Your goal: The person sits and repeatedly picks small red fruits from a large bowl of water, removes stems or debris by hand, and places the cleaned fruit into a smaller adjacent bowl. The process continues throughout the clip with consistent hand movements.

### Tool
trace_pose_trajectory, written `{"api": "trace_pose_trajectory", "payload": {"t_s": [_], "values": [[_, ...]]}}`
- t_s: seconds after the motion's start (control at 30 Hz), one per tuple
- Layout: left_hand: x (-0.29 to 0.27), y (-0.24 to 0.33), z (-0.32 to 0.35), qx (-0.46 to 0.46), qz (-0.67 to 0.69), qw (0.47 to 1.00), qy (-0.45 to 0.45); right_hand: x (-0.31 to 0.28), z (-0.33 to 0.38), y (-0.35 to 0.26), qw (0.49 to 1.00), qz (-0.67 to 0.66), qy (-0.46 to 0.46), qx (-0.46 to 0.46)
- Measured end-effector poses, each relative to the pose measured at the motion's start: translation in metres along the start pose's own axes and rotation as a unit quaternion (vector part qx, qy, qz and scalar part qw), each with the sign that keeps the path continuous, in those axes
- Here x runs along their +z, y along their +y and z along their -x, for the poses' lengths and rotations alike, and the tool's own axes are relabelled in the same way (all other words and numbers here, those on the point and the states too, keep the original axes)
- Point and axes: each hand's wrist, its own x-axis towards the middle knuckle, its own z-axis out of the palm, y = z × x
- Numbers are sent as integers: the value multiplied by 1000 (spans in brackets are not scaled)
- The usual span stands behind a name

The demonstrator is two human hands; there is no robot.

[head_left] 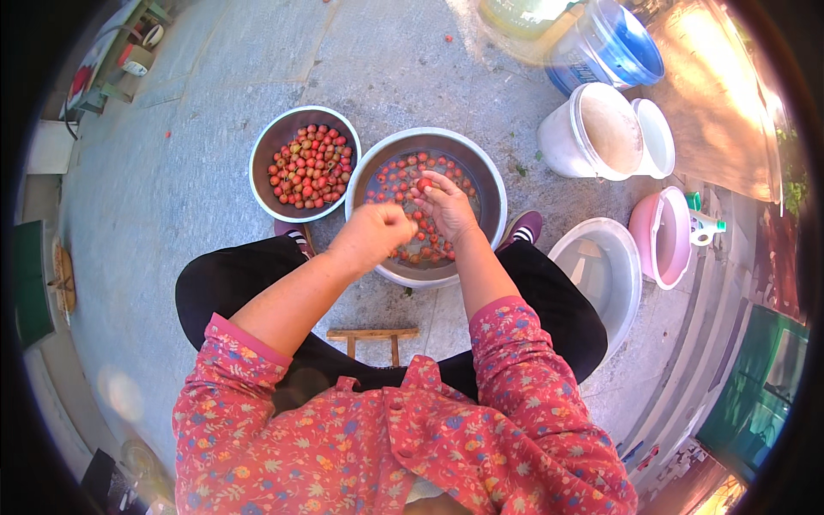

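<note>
A large metal basin [489, 184] of water with several small red fruits floating in it stands on the ground between my feet. My right hand [446, 208] is over it, fingers pinching one red fruit [424, 184]. My left hand [374, 233] hovers at the basin's near left rim, fingers curled shut; what is inside them is hidden. A smaller metal bowl [268, 150] to the left holds a heap of the same red fruits [311, 166], dry.
A white tub [631, 275] stands right of my knee, a pink basin [668, 236] behind it, two white buckets [592, 133] and a blue bucket [614, 43] farther back. A small wooden stool [372, 336] shows under me. Grey paved ground lies to the left.
</note>
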Motion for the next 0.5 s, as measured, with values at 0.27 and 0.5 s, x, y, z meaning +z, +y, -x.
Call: {"api": "trace_pose_trajectory", "payload": {"t_s": [0.27,0.5], "values": [[33,-19,20,13,-365,881,-302,13,22,-26,997,-44,-25,-56],[24,-29,-13,95,-38,988,120,47,46,-30,995,89,-16,-46]]}}
